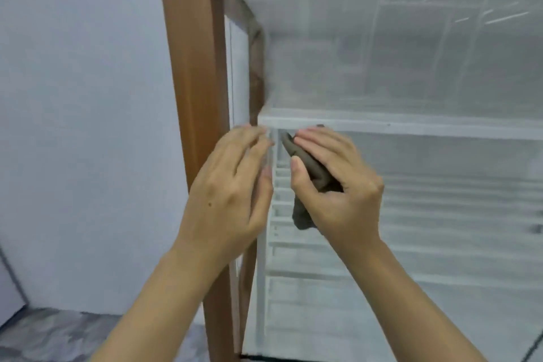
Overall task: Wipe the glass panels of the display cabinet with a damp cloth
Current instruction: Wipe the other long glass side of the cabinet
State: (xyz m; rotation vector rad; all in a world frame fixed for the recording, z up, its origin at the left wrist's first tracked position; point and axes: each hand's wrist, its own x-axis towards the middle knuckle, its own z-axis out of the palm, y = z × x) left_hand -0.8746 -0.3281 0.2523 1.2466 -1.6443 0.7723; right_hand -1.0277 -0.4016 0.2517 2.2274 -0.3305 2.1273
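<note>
The display cabinet has a brown wooden frame point(191, 53) and a hazy glass panel point(396, 47) with white shelves behind it. My right hand point(338, 185) is shut on a bunched grey-brown cloth point(308, 176) and presses it against the glass just below a white shelf edge point(411, 126). A tail of the cloth hangs under my palm. My left hand point(229, 185) rests at the left edge of the glass pane, fingers spread and curled around that edge, beside the wooden post.
A pale blue-grey wall point(82, 126) stands to the left of the cabinet. A grey patterned floor point(53, 335) shows at the lower left. Several white slatted shelves point(440, 229) are visible through the lower glass.
</note>
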